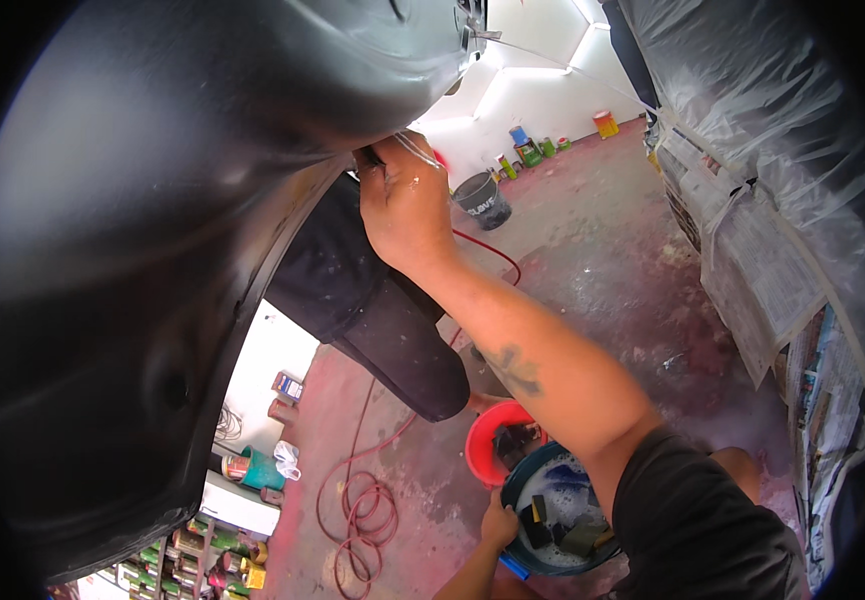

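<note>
A large glossy black panel (153, 200), curved like a car bumper, fills the left and top. My right hand (405, 215) is closed at its lower edge, the fingers hidden behind the rim; a thin pale string crosses the knuckles. I cannot make out what is in those fingers. Lower down, my left hand (499, 522) grips the rim of a dark teal bucket (525, 560). Suds, a dark block with a yellow side (540, 510) and a dark greenish pad (583, 537) show inside it. Touching this bucket is a red bucket (478, 445) with dark items in it.
A dark-clothed leg (403, 350) shows behind the panel. A red hose (363, 515) coils on the stained floor. A black bucket (483, 200) and paint cans (530, 152) stand farther back. Plastic sheeting (753, 90) and newspaper (763, 260) hang at right; shelved cans (188, 560) sit lower left.
</note>
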Action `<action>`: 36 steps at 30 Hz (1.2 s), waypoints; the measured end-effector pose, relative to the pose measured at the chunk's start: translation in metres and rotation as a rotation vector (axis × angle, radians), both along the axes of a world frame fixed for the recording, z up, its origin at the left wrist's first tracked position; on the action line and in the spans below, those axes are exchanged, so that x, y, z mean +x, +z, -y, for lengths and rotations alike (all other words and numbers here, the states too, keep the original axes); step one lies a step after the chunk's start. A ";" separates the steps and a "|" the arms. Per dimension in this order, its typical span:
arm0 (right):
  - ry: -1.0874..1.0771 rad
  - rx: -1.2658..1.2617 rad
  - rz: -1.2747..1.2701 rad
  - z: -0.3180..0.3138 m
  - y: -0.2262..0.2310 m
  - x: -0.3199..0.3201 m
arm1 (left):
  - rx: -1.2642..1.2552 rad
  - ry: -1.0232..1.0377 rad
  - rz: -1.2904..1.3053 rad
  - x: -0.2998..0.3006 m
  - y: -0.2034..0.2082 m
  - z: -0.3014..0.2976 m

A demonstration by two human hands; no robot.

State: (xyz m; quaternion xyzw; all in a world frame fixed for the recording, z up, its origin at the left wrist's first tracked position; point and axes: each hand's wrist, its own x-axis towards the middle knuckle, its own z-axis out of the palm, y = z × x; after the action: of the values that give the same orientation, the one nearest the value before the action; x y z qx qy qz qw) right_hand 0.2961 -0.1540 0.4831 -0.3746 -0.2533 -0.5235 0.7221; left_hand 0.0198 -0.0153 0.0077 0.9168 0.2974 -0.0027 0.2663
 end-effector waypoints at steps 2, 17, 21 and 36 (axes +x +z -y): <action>-0.068 -0.025 0.018 0.002 -0.002 -0.001 | -0.025 0.015 -0.023 -0.002 0.002 -0.001; 0.133 0.207 0.107 -0.006 0.007 -0.021 | -0.001 0.005 -0.008 -0.001 -0.002 -0.003; 0.087 0.196 0.194 -0.002 0.005 -0.048 | 0.005 0.001 -0.002 0.000 -0.001 -0.003; 0.076 0.191 0.119 -0.002 0.004 -0.030 | -0.033 -0.009 -0.062 0.005 -0.001 -0.001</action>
State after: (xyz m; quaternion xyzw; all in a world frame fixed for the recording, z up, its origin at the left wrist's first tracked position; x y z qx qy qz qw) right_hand 0.2663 -0.1525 0.4867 -0.2623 -0.2587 -0.5386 0.7577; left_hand 0.0243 -0.0145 0.0069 0.9132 0.3012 -0.0373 0.2721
